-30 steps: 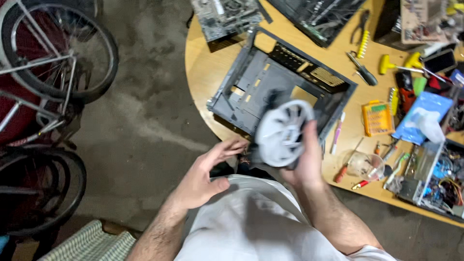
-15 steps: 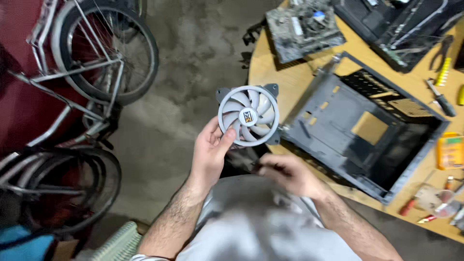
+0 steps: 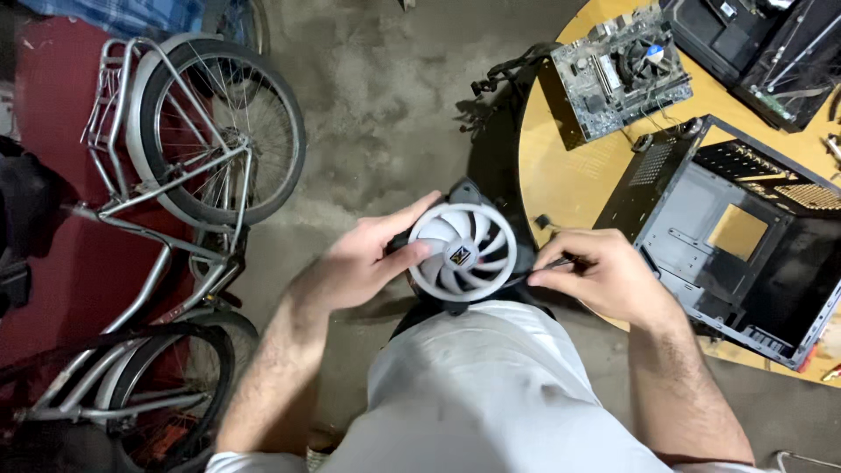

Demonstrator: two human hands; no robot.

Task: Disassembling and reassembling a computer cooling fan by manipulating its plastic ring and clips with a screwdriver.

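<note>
A round white case fan (image 3: 462,252) in a dark frame is held in front of my lap, blades facing up. My left hand (image 3: 363,261) grips its left side, fingers lying across the white ring. My right hand (image 3: 600,273) is at the fan's right edge, fingers pinched on a thin dark cable or tool that reaches to the frame; what it is stays unclear. To the right lies an empty black computer case (image 3: 731,241), open side up, on the round wooden table (image 3: 561,171).
A green motherboard (image 3: 620,79) lies at the table's back edge, with another black case part (image 3: 753,48) behind it. Two bicycles (image 3: 188,166) stand on the concrete floor to my left, over a red surface.
The fan has passed from my right hand to my left and come down closer to my lap. My right hand has moved to the fan's right edge and pinched something thin.
</note>
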